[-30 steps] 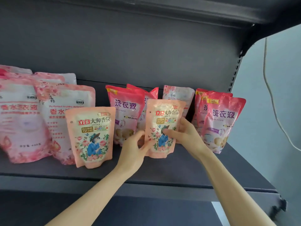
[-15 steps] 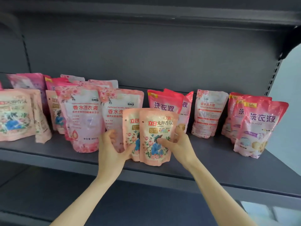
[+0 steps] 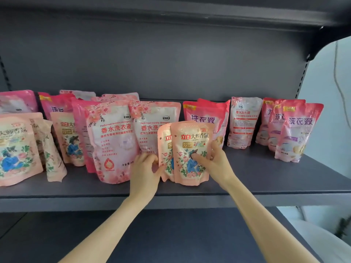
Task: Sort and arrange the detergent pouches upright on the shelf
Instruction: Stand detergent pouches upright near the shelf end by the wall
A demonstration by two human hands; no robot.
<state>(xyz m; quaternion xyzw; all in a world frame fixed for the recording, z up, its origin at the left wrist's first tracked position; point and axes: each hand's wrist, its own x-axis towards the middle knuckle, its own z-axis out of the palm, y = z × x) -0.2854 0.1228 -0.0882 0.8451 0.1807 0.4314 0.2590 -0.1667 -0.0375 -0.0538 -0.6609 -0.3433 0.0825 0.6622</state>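
Note:
Two peach floral pouches stand upright at the shelf's front middle, one overlapping the other. My right hand [image 3: 212, 162] grips the front peach pouch [image 3: 191, 149], thumb across its face. My left hand [image 3: 145, 173] holds the left edge of the rear peach pouch [image 3: 164, 149]. Behind them stand two pale pink pouches [image 3: 114, 141], and red-pink pouches [image 3: 204, 116] further right. More peach pouches [image 3: 17, 149] stand at the far left.
The grey shelf [image 3: 266, 179] has bare surface between the held pouches and a red-pink group [image 3: 296, 130] at the right end. A white-backed pouch [image 3: 244, 122] stands mid-right. A lower shelf board [image 3: 180, 234] lies beneath my arms.
The right-hand peach pouch moved left and now overlaps the other peach pouch; both hands hold the pair together. The view swung left, showing more pouches at the left.

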